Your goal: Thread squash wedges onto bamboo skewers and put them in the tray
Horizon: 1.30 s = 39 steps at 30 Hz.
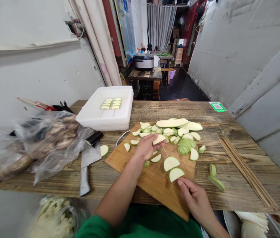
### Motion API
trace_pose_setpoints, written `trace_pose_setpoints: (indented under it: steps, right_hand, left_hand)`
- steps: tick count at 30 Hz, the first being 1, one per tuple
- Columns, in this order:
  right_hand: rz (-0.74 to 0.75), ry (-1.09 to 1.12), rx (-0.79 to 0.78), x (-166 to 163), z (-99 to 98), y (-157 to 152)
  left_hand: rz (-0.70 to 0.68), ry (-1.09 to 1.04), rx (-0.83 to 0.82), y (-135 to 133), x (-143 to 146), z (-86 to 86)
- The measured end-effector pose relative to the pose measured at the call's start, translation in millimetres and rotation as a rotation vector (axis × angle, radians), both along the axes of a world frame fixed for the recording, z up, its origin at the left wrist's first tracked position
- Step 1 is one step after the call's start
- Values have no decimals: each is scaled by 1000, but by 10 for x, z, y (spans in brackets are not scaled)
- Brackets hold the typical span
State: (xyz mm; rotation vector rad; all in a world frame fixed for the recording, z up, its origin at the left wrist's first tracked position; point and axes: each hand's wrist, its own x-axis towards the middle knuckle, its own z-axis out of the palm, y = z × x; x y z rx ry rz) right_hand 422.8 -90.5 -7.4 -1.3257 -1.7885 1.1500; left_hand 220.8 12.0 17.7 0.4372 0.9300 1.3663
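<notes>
My left hand (146, 146) pinches a pale green vegetable slice (159, 139) at the tip of a thin bamboo skewer (164, 150) over the wooden cutting board (155, 185). Two half-round slices (173, 168) sit threaded on that skewer. My right hand (196, 195) grips the skewer's near end, fingers closed. A heap of cut slices (174, 132) and long halves (172, 123) lies at the board's far side.
A white tray (106, 112) with filled skewers stands at the back left. A cleaver (87, 162) lies left of the board beside plastic bags (43, 142). Spare bamboo skewers (244, 170) lie on the right. Loose slices (214, 177) rest on the wooden table (229, 132).
</notes>
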Motion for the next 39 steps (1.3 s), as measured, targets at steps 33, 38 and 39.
trace_pose_setpoints:
  steps: [33, 38, 39]
  right_hand:
    - [-20, -14, 38, -24, -4, 15]
    - [-36, 15, 36, -41, 38, 15]
    - [-39, 27, 30, -44, 46, 14]
  left_hand:
    - [-43, 48, -5, -27, 28, 29]
    - [-52, 40, 6, -30, 48, 15]
    - [-53, 39, 3, -30, 52, 14]
